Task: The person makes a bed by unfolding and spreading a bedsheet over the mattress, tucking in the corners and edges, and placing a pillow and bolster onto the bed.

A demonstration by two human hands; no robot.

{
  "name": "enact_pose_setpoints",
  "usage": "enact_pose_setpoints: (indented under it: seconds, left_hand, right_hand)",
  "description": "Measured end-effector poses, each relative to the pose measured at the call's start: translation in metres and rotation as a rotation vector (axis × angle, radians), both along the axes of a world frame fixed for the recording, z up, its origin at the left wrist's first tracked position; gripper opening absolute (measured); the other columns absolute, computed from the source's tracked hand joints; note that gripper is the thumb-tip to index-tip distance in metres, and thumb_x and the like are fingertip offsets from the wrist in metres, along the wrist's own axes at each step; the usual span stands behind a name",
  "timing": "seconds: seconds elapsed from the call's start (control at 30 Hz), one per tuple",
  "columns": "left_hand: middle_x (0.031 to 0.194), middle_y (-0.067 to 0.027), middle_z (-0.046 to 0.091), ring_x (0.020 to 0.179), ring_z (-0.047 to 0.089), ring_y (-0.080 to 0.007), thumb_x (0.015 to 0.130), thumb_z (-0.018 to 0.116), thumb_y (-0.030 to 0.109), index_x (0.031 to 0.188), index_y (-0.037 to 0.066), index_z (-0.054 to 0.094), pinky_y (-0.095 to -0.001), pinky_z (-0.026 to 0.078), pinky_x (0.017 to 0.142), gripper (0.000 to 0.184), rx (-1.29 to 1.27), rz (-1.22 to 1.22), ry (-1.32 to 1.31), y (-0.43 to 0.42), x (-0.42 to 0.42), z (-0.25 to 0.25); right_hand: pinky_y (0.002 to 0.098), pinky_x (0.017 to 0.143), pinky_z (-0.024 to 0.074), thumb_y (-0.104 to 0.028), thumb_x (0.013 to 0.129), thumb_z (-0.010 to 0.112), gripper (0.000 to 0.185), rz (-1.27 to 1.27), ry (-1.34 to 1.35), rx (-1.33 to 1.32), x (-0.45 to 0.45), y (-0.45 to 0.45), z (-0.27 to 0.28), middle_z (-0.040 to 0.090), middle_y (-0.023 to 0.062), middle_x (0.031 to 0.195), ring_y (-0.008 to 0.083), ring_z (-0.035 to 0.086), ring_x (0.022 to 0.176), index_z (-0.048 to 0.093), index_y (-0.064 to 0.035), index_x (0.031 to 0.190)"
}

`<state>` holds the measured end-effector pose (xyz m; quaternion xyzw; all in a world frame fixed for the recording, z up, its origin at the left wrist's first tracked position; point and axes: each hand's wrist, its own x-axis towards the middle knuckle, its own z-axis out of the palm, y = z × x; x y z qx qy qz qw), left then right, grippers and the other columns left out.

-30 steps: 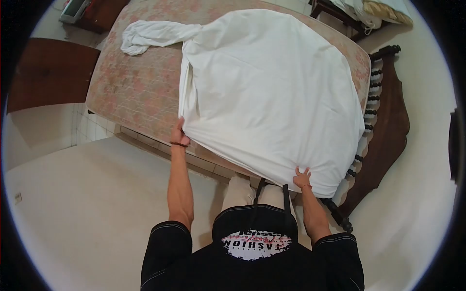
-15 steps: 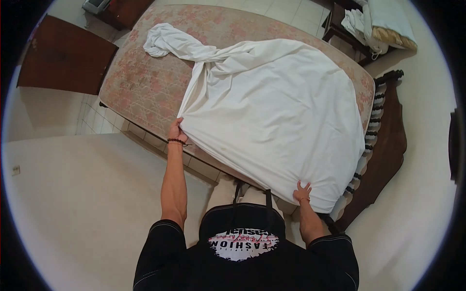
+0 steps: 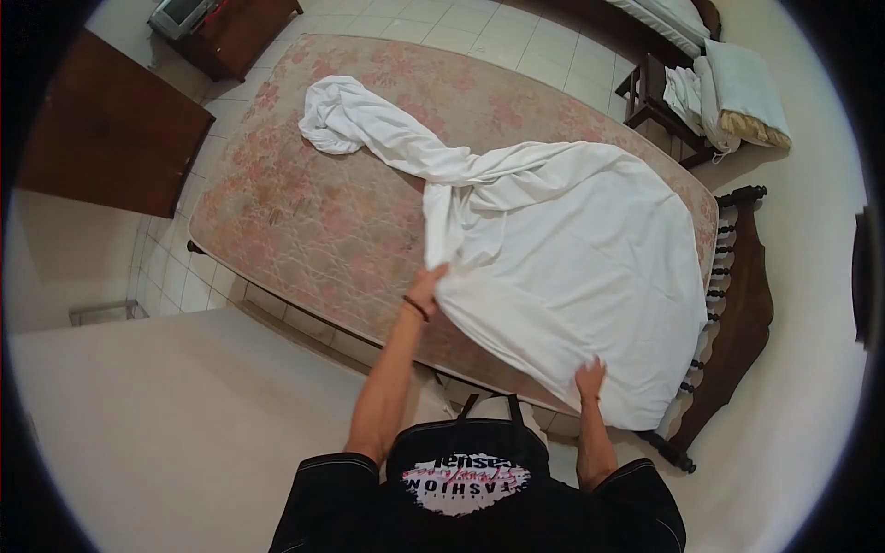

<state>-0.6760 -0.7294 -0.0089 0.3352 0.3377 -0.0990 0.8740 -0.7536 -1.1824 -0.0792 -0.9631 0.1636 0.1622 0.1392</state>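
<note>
A white bed sheet (image 3: 590,249) covers the headboard end of the floral mattress (image 3: 332,212), and its far part trails in a twisted bundle toward the foot end. My left hand (image 3: 426,289) is closed on the sheet's near edge, around the middle of the bed. On the near side by the headboard, my right hand (image 3: 591,376) rests against the sheet with its fingers apart, slightly blurred. Wrinkles run across the sheet between my hands.
A dark wooden headboard (image 3: 737,341) with turned spindles stands at the right. Beyond the bed, a small wooden table (image 3: 653,92) sits beside folded white cloths (image 3: 682,92) and a pale blanket (image 3: 745,88). A brown door (image 3: 111,120) and a television (image 3: 180,13) are at the left.
My left hand has moved right, toward the headboard, pulling the sheet's edge with it and baring more mattress. The sheet's twisted end has shifted along. My right hand stays near the corner.
</note>
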Motion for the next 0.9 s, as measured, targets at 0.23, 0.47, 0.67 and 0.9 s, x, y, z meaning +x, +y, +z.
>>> enact_pose_setpoints:
  seconds: [0.23, 0.47, 0.67, 0.9]
  left_hand:
    - [0.087, -0.01, 0.062, 0.079, 0.057, -0.0161, 0.077, 0.058, 0.02, 0.097, -0.002, 0.056, -0.0298, 0.045, 0.071, 0.03, 0.609, -0.727, -0.197, -0.002, -0.02, 0.0]
    - [0.082, -0.0123, 0.061, 0.075, 0.057, -0.0217, 0.077, 0.055, 0.024, 0.105, -0.002, 0.053, -0.0339, 0.046, 0.068, 0.038, 0.917, -0.933, 0.0, 0.063, -0.088, -0.038]
    - [0.078, -0.0107, 0.061, 0.069, 0.056, -0.0181, 0.074, 0.054, 0.017, 0.107, 0.002, 0.055, -0.0297, 0.046, 0.064, 0.035, 0.872, -0.64, 0.331, 0.134, -0.166, -0.026]
    - [0.08, -0.0081, 0.061, 0.065, 0.057, -0.0133, 0.079, 0.052, 0.012, 0.103, 0.0, 0.055, -0.026, 0.046, 0.062, 0.027, 0.642, -0.452, 0.384, 0.201, -0.179, -0.054]
  right_hand:
    - [0.0238, 0.062, 0.0403, -0.017, 0.081, 0.049, 0.025, 0.066, 0.084, 1.063, 0.112, 0.316, 0.084, 0.056, 0.0012, 0.076, 0.0093, 0.049, 0.069, 0.058, 0.0021, 0.094]
    - [0.0416, 0.072, 0.0442, -0.024, 0.072, 0.052, 0.039, 0.576, 0.022, 0.591, 0.051, 0.367, -0.033, 0.058, 0.0222, 0.08, 0.038, 0.055, 0.077, 0.052, 0.001, 0.102]
    - [0.041, 0.091, 0.0355, -0.026, 0.066, 0.057, 0.06, 0.841, 0.069, 0.411, -0.002, 0.357, -0.046, 0.04, 0.032, 0.115, 0.0433, 0.039, 0.108, 0.04, 0.0046, 0.116]
    - [0.0407, 0.093, 0.0343, -0.031, 0.069, 0.054, 0.056, 1.01, 0.675, 0.081, 0.035, 0.387, -0.093, 0.044, 0.0249, 0.115, 0.0396, 0.041, 0.109, 0.044, 0.0047, 0.111]
